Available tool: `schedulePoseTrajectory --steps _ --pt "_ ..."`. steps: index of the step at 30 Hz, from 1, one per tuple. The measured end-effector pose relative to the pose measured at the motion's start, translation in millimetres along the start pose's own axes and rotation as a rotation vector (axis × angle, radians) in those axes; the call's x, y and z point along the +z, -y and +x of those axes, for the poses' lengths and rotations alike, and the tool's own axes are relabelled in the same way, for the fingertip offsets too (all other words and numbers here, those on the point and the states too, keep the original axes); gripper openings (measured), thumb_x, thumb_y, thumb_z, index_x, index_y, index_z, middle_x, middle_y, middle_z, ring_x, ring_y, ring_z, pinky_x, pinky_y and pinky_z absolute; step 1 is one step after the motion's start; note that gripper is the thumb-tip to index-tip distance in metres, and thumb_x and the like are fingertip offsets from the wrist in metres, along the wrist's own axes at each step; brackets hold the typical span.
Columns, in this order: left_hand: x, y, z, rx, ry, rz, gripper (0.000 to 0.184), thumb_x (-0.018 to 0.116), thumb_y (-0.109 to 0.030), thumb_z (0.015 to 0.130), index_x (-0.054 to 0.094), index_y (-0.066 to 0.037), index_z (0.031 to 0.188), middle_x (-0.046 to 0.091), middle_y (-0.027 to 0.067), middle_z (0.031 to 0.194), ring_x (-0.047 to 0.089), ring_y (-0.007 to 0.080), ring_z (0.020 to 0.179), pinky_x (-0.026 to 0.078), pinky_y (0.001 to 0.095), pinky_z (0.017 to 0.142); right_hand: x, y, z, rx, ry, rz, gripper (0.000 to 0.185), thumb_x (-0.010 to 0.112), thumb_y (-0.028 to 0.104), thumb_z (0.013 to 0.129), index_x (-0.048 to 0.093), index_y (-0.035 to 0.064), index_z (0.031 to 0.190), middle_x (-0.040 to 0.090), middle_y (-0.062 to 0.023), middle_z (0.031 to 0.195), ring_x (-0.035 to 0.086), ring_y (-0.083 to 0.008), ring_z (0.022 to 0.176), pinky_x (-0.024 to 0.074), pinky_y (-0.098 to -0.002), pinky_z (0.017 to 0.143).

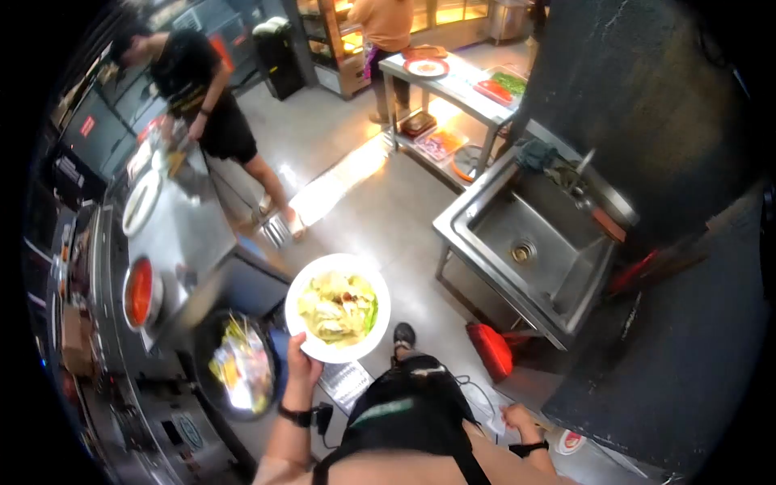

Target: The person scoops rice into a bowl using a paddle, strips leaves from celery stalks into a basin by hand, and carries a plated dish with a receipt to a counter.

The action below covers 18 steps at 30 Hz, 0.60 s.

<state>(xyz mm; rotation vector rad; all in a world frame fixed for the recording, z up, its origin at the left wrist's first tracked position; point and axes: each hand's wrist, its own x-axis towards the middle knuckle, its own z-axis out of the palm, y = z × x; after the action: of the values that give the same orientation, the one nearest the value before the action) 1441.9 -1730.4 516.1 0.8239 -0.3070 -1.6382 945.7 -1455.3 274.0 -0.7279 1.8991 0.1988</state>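
Observation:
My left hand (301, 364) grips the lower left rim of a white plate (297, 283), its thumb over the edge. Pale cooked cabbage (335, 311) with green pieces and a few dark red bits lies on the plate. Down at the lower right, my right hand (520, 420) is low beside my body with its fingers curled. Something whitish shows by those fingertips, but what they hold, if anything, is too small to make out. Both wrists wear black bands.
A steel sink (525, 250) stands to the right, with a red dustpan-like object (491, 352) below. At left are a steel counter (190, 234), a pot of red sauce (141, 295) and a lined waste bin (242, 368). A co-worker (190, 89) stands beyond the counter; another person (384, 32) stands near a prep table (461, 89).

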Motion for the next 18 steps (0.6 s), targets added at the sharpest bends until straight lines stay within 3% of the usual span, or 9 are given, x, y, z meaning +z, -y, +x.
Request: schedulePoseTrajectory --steps 1,2,5,6,7,9,13,14,18 --pt "9 -11 33 0.089 -0.004 0.039 0.056 0.048 -0.02 0.083 0.036 0.003 0.133 0.049 0.0168 0.131 0.049 0.0304 0.12 0.037 0.0409 0.104 -24 76 3 -0.04 -0.008 0.068 0.038 0.057 0.035 0.089 0.066 -0.0005 0.078 0.066 -0.0151 0.074 0.063 -0.0237 0.058 0.0515 -0.0376 0.058" --pt "16 -25 66 0.158 -0.026 0.082 0.056 0.048 -0.02 0.083 0.037 0.003 0.133 0.049 0.0171 0.13 0.049 0.0304 0.119 0.037 0.041 0.104 -15 104 68 -0.574 -0.535 -0.297 0.034 0.054 0.031 0.09 0.067 0.0006 0.083 0.067 -0.0168 0.079 0.065 -0.0316 0.073 0.0508 -0.0418 0.07" --pt "28 -80 137 0.107 -0.109 0.131 0.057 0.049 -0.024 0.084 0.038 0.004 0.131 0.052 0.0183 0.126 0.053 0.0301 0.114 0.043 0.038 0.098 -159 367 3 -0.568 -0.118 -0.096 0.032 0.054 0.026 0.09 0.059 0.0 0.107 0.061 -0.0211 0.102 0.059 -0.032 0.09 0.0463 -0.0379 0.081" --pt "45 -101 157 0.128 -0.145 0.191 0.058 0.05 -0.026 0.083 0.038 0.005 0.131 0.053 0.0195 0.125 0.054 0.0296 0.112 0.045 0.0377 0.096 -188 440 -28 -0.853 -0.249 0.201 0.033 0.057 0.028 0.088 0.062 -0.0034 0.095 0.062 -0.0224 0.094 0.059 -0.0368 0.09 0.0469 -0.0418 0.078" --pt "45 -118 174 0.119 -0.117 0.201 0.06 0.05 -0.028 0.083 0.038 0.006 0.13 0.052 0.0204 0.124 0.054 0.0298 0.113 0.045 0.0378 0.096 -200 483 -19 -1.061 -0.332 0.179 0.036 0.058 0.025 0.088 0.058 -0.0039 0.109 0.059 -0.0214 0.106 0.055 -0.0355 0.1 0.0439 -0.0381 0.087" --pt "41 -151 222 0.119 -0.108 0.163 0.06 0.049 -0.028 0.084 0.037 0.004 0.132 0.05 0.0182 0.129 0.052 0.0307 0.115 0.041 0.0403 0.099 -248 599 -69 -1.235 -0.406 0.064 0.055 0.06 0.02 0.085 0.041 -0.0014 0.132 0.042 -0.0219 0.133 0.043 -0.0355 0.12 0.0352 -0.0368 0.102" --pt "25 -208 367 0.158 -0.089 0.122 0.058 0.049 -0.027 0.085 0.037 0.004 0.132 0.05 0.0165 0.129 0.051 0.029 0.117 0.04 0.0393 0.1 -296 784 -28 -1.38 -0.499 -0.085 0.062 0.064 0.016 0.082 0.037 0.0004 0.135 0.037 -0.0222 0.138 0.04 -0.0361 0.124 0.0331 -0.0377 0.104" --pt "17 -212 360 0.143 -0.08 0.133 0.058 0.049 -0.027 0.085 0.037 0.004 0.132 0.05 0.0162 0.129 0.05 0.0284 0.118 0.039 0.0393 0.101 -291 785 -36 -1.394 -0.501 -0.09 0.062 0.064 0.016 0.082 0.037 0.0004 0.135 0.037 -0.0222 0.138 0.04 -0.0361 0.124 0.0331 -0.0377 0.104" --pt "30 -276 521 0.2 -0.067 0.186 0.057 0.049 -0.029 0.085 0.038 0.003 0.132 0.052 0.0158 0.127 0.052 0.0283 0.115 0.04 0.0396 0.1 -308 923 37 -1.348 -0.51 0.002 0.063 0.065 0.013 0.08 0.037 0.0005 0.135 0.037 -0.0215 0.138 0.04 -0.0363 0.125 0.034 -0.0392 0.103"
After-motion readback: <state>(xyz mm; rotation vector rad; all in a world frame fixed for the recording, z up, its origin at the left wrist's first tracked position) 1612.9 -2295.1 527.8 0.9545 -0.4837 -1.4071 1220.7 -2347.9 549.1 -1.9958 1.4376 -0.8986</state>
